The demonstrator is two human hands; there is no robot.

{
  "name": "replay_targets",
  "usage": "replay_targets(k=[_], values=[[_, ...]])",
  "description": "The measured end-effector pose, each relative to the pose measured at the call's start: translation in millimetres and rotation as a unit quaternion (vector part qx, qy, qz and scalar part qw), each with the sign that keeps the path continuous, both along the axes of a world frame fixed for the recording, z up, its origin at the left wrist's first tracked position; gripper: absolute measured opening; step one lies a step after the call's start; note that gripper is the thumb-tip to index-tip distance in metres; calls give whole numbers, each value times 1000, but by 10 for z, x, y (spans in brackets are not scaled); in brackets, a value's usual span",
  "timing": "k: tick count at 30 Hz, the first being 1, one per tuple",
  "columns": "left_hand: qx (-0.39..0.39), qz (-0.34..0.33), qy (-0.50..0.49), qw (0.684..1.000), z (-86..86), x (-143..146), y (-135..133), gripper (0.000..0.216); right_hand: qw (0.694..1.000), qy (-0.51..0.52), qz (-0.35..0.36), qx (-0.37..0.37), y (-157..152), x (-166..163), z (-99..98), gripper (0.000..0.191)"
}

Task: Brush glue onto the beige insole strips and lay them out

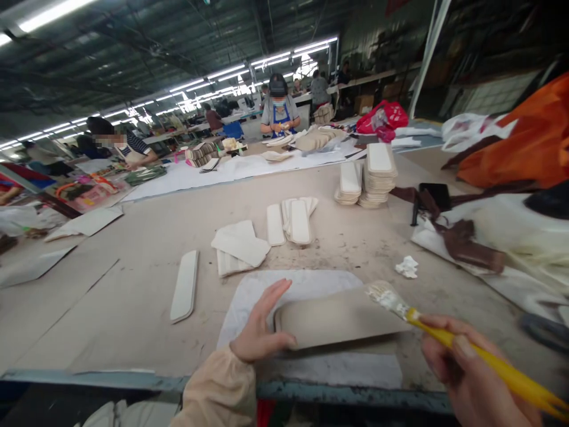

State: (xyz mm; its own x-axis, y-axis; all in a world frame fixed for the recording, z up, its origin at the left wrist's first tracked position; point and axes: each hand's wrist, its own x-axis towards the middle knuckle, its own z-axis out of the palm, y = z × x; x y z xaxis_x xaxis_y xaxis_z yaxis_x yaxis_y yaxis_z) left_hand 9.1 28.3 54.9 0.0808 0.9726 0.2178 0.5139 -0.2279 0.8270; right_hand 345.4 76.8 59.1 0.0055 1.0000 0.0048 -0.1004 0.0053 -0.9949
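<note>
My right hand (471, 367) is closed around the yellow handle of a brush (444, 337). White paste clings to its bristles, which meet the right part of a grey-beige flat panel (333, 317) with a rounded left end. My left hand (262, 326) lies at that left end, thumb on the near side and fingers spread apart. Under the panel is a pale sheet of paper (253, 290). Beyond it lie loose white rectangular pieces (242, 246) and rounded white strips (299, 222). A single strip (184, 287) lies to the left.
Stacks of rounded pieces (377, 175) stand at the back right. A crumpled white scrap (406, 267) lies right of the panel, near a strap and cloth (478, 243). The blue table edge (311, 391) runs close to me. A co-worker (279, 112) works across the table.
</note>
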Motion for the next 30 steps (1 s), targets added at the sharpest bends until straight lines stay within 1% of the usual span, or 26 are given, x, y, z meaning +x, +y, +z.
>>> replay_targets(k=[1, 3, 6, 9, 12, 15, 20, 24, 27, 30], values=[[-2, 5, 10, 1000, -71, 50, -113, 101, 1000, 7, 11, -6, 13, -56, 49, 33], [-4, 16, 27, 1000, -183, 145, -227, 107, 999, 9, 33, -14, 33, -165, 127, 36], [3, 20, 43, 999, -269, 226, -237, 103, 998, -6, 62, -30, 25, -312, 162, 38], [19, 25, 41, 999, -294, 236, -204, 94, 994, -16, 94, -46, -26, -460, 144, 38], [29, 32, 23, 999, -306, 230, -191, 90, 989, -32, 131, -53, -66, -646, 152, 40], [25, 40, 1, 999, -325, 233, -186, 94, 983, -66, 161, -59, -71, -873, 198, 44], [18, 46, -21, 999, -347, 237, -169, 102, 977, -114, 170, -54, -47, -1176, 232, 43], [21, 47, -5, 999, -337, 243, -159, 106, 972, -162, 162, -59, 24, -1174, 211, 40], [25, 46, 2, 999, -329, 250, -159, 105, 965, -228, 129, -32, 112, -1023, 226, 39], [22, 45, 13, 999, -325, 254, -161, 102, 955, -280, 99, -1, 215, -805, 280, 39]])
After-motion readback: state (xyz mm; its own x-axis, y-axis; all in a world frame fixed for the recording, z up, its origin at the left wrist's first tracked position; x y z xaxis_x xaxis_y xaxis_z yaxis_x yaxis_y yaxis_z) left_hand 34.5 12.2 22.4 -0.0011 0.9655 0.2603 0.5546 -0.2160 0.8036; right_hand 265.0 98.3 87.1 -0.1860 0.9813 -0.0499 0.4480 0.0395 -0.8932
